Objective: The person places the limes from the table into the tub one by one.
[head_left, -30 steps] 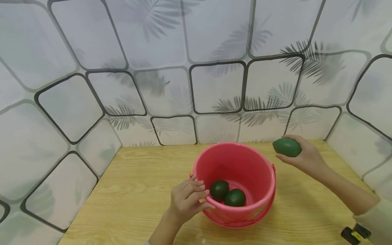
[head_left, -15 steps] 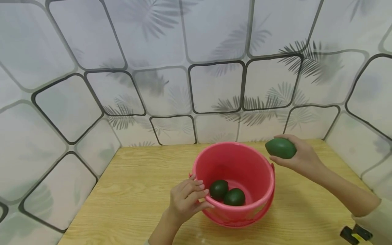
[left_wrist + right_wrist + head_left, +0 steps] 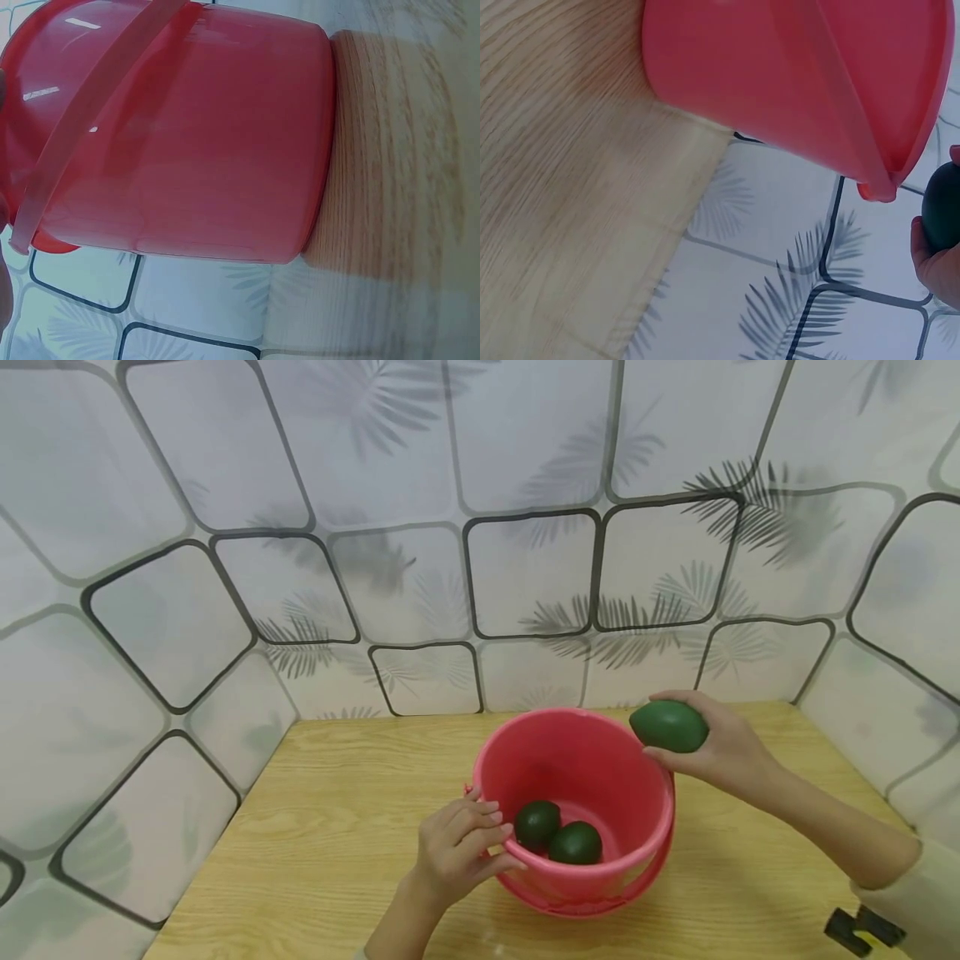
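A pink plastic bucket stands upright on the table, its handle hanging down at the front. Two dark green avocados lie on its floor, a left avocado and a right avocado side by side. My left hand grips the bucket's left rim, with the fingers over the edge and the thumb along the front. In my right hand is a third green avocado, held between thumb and fingers at the bucket's right rim. The right wrist view shows this avocado beside the bucket's handle joint.
The wood-grain table extends to both sides of the bucket. Behind and beside it rise walls covered in a white sheet with dark outlines and leaf prints. A black strap piece sits by the right sleeve.
My right hand has moved left with the avocado, from out beside the bucket to its right rim. The left hand, the bucket and the two avocados inside stay put.
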{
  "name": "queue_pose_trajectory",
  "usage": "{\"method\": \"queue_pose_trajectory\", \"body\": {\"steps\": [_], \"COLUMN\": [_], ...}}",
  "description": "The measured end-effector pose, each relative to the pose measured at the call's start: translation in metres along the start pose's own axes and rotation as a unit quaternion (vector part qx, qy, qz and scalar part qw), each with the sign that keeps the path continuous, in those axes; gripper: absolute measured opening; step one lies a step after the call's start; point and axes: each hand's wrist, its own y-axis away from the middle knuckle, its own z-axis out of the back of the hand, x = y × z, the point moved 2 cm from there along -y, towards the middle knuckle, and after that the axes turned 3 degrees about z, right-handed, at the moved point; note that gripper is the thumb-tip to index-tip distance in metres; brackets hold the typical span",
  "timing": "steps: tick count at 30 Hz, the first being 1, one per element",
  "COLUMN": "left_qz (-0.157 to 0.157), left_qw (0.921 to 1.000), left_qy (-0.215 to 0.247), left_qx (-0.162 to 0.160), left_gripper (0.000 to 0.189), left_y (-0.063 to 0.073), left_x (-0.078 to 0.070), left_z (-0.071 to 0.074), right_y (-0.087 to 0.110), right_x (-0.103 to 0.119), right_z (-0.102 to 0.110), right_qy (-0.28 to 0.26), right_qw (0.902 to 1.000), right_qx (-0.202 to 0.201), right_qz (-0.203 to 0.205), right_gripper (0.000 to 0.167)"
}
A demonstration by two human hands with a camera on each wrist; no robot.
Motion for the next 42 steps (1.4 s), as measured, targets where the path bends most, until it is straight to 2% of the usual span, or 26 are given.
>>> {"method": "queue_pose_trajectory", "body": {"steps": [12, 25, 30, 34, 37, 42], "left_qz": [0.0, 0.003, 0.004, 0.005, 0.003, 0.001], "left_qw": [1.0, 1.0, 1.0, 1.0, 1.0, 1.0], "left_qy": [0.002, 0.005, 0.005, 0.006, 0.005, 0.005], "left_qx": [0.001, 0.005, 0.004, 0.003, 0.002, -0.001], "left_gripper": [0.04, 0.04, 0.04, 0.04, 0.04, 0.039], "left_y": [0.002, 0.009, 0.006, 0.002, 0.001, 0.004], "left_x": [0.002, 0.002, 0.001, 0.0, 0.0, 0.001], "left_z": [0.0, -0.003, -0.002, -0.001, -0.001, -0.002], "right_y": [-0.02, -0.028, -0.031, -0.031, -0.029, -0.026], "right_x": [0.021, 0.031, 0.03, 0.027, 0.026, 0.03], "right_z": [-0.015, -0.026, -0.028, -0.027, -0.025, -0.021], "right_qy": [-0.02, -0.045, -0.044, -0.064, -0.084, -0.098], "right_qw": [0.9995, 0.9979, 0.9971, 0.9956, 0.9943, 0.9926], "right_qx": [0.02, 0.035, 0.047, 0.058, 0.058, 0.049], "right_qz": [0.015, 0.031, 0.04, 0.038, 0.031, 0.052], "right_gripper": [0.058, 0.056, 0.072, 0.083, 0.078, 0.07]}}
